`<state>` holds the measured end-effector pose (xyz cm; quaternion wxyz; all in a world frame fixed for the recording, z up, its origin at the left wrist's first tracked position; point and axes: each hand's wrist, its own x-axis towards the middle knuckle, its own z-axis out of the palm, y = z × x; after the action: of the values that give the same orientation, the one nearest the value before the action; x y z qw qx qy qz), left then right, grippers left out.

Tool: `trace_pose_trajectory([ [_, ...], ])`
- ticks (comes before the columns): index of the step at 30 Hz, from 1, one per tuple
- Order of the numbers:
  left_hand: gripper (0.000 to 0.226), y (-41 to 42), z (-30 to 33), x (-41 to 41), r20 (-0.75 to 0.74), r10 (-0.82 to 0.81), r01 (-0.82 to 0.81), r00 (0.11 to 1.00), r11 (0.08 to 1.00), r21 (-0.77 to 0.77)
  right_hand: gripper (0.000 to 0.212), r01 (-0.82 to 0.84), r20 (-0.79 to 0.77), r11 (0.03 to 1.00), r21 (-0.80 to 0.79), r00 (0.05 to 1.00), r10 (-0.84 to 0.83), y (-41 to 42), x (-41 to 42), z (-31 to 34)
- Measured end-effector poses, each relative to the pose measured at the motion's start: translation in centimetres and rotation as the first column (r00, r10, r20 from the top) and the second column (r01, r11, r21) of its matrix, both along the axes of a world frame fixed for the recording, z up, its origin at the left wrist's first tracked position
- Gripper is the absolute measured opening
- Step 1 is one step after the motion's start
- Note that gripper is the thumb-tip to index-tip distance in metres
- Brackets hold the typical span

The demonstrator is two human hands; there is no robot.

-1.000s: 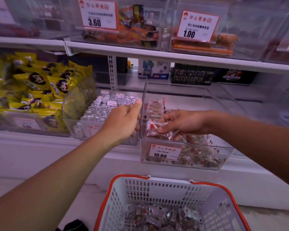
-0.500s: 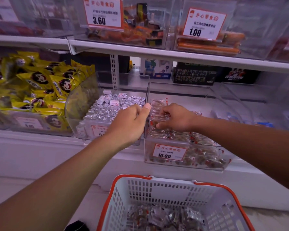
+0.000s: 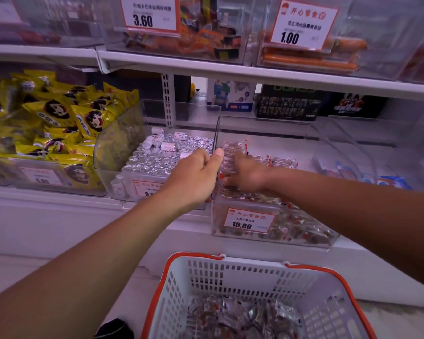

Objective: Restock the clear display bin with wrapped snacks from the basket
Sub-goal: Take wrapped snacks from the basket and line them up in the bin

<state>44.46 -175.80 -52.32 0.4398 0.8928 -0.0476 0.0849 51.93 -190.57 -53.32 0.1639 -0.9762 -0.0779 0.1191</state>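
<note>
The left hand point(image 3: 194, 176) pinches the left wall of the clear plastic display bin with the 10.80 price tag point(image 3: 274, 234), while the right hand point(image 3: 249, 176) rests inside on the clear-wrapped, red-tipped snacks point(image 3: 283, 162); its grasp is blurred, so I cannot tell. Best to brace the wall and press the packets flat toward 12 o'clock, since more wait in the white, orange-rimmed perforated basket point(image 3: 242, 272) at 6 o'clock.

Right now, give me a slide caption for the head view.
Left hand grips the clear display bin's side wall while right hand arranges wrapped snacks inside, above the white orange-rimmed basket.
</note>
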Motion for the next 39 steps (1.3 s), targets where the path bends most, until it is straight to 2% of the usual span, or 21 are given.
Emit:
trace_pose_trajectory([
  [7, 0.051, -0.2, 0.3, 0.0, 0.017, 0.026, -0.026, 1.0, 1.0, 0.007, 0.092, -0.065, -0.029, 0.997, -0.043, 0.998, 0.063, -2.1, 0.7, 0.2],
  [9, 0.049, -0.3, 0.5, 0.1, 0.047, 0.074, -0.077, 0.996, 0.995, 0.059, 0.084, -0.048, 0.0, 0.999, 0.027, 0.999, 0.048, -2.5, 0.6, 0.8],
  [11, 0.043, 0.1, 1.0, 0.1, 0.108, 0.113, -0.123, 0.988, 0.988, 0.089, 0.07, -0.039, 0.13, 0.993, 0.114, 0.991, 0.024, -2.9, -0.1, 1.9],
  [13, 0.041, 1.2, 1.5, -0.3, 0.103, 0.026, -0.035, 0.994, 0.996, 0.081, 0.051, -0.053, 0.408, 0.973, 0.222, 0.912, -0.043, -3.6, -1.7, 2.7],
  [14, 0.04, 1.8, 1.7, -0.7, 0.031, -0.07, 0.067, 0.997, 0.994, 0.088, 0.036, -0.082, 0.571, 0.954, 0.289, 0.814, -0.103, -3.9, -3.0, 2.9],
  [15, 0.038, 2.4, 1.9, -1.2, -0.107, -0.177, 0.188, 0.978, 0.976, 0.107, 0.021, -0.146, 0.71, 0.923, 0.357, 0.685, -0.166, -4.2, -4.9, 3.0],
  [16, 0.036, 2.9, 1.7, -1.9, -0.3, -0.257, 0.307, 0.919, 0.942, 0.133, 0.011, -0.238, 0.811, 0.887, 0.395, 0.545, -0.215, -4.7, -7.0, 2.6],
  [17, 0.036, 3.3, 1.2, -2.5, -0.503, -0.28, 0.41, 0.818, 0.896, 0.169, 0.008, -0.338, 0.874, 0.854, 0.396, 0.423, -0.238, -5.2, -9.2, 1.6],
  [18, 0.035, 3.3, 0.3, -3.0, -0.672, -0.244, 0.499, 0.699, 0.839, 0.214, 0.009, -0.419, 0.904, 0.823, 0.383, 0.351, -0.242, -5.6, -11.2, -0.2],
  [19, 0.033, 3.1, -1.0, -3.4, -0.786, -0.177, 0.574, 0.593, 0.777, 0.258, 0.009, -0.462, 0.906, 0.798, 0.386, 0.352, -0.235, -5.7, -12.9, -2.5],
  [21, 0.032, 1.8, -4.6, -4.0, -0.863, -0.055, 0.667, 0.503, 0.66, 0.347, 0.009, -0.395, 0.834, 0.795, 0.459, 0.501, -0.233, -5.7, -15.3, -8.5],
  [23, 0.027, 0.0, -9.0, -4.8, -0.855, -0.023, 0.687, 0.519, 0.606, 0.401, 0.009, -0.176, 0.652, 0.874, 0.453, 0.734, -0.19, -5.9, -16.9, -15.3],
  [25, 0.023, -1.4, -13.7, -6.1, -0.844, -0.032, 0.664, 0.535, 0.634, 0.396, 0.014, 0.016, 0.226, 0.961, 0.275, 0.971, -0.081, -7.1, -18.7, -21.8],
  [26, 0.028, -1.9, -15.8, -7.0, -0.844, -0.025, 0.654, 0.535, 0.645, 0.396, 0.02, 0.043, -0.014, 0.984, 0.172, 0.999, -0.041, -8.3, -19.7, -24.6],
  [27, 0.035, -2.5, -17.8, -8.1, -0.857, -0.01, 0.665, 0.515, 0.635, 0.393, 0.031, 0.073, -0.224, 0.992, 0.106, 0.973, -0.048, -9.7, -21.0, -27.0],
  [29, 0.045, -4.0, -21.8, -10.5, -0.905, 0.012, 0.703, 0.426, 0.626, 0.339, 0.05, 0.273, -0.495, 0.962, -0.008, 0.835, -0.241, -12.6, -23.2, -30.6],
  [31, 0.061, -5.7, -25.6, -12.6, -0.949, 0.024, 0.658, 0.314, 0.715, 0.236, 0.036, 0.389, -0.632, 0.912, -0.13, 0.676, -0.379, -14.6, -24.6, -32.9],
  [33, 0.08, -7.4, -29.0, -13.8, -0.961, 0.017, 0.513, 0.277, 0.843, 0.163, 0.026, 0.388, -0.703, 0.898, -0.208, 0.579, -0.413, -16.0, -24.6, -34.8],
  [35, 0.099, -8.5, -31.9, -14.8, -0.958, 0.024, 0.36, 0.285, 0.924, 0.13, 0.051, 0.365, -0.716, 0.895, -0.256, 0.55, -0.429, -16.3, -24.5, -36.1],
  [37, 0.11, -9.4, -34.5, -15.3, -0.963, 0.052, 0.267, 0.265, 0.955, 0.125, 0.07, 0.335, -0.71, 0.898, -0.284, 0.557, -0.432, -16.1, -24.6, -37.3],
  [39, 0.112, -10.3, -36.7, -15.8, -0.963, 0.106, 0.246, 0.248, 0.955, 0.169, 0.07, 0.334, -0.708, 0.903, -0.269, 0.567, -0.421, -15.0, -24.9, -38.2],
])
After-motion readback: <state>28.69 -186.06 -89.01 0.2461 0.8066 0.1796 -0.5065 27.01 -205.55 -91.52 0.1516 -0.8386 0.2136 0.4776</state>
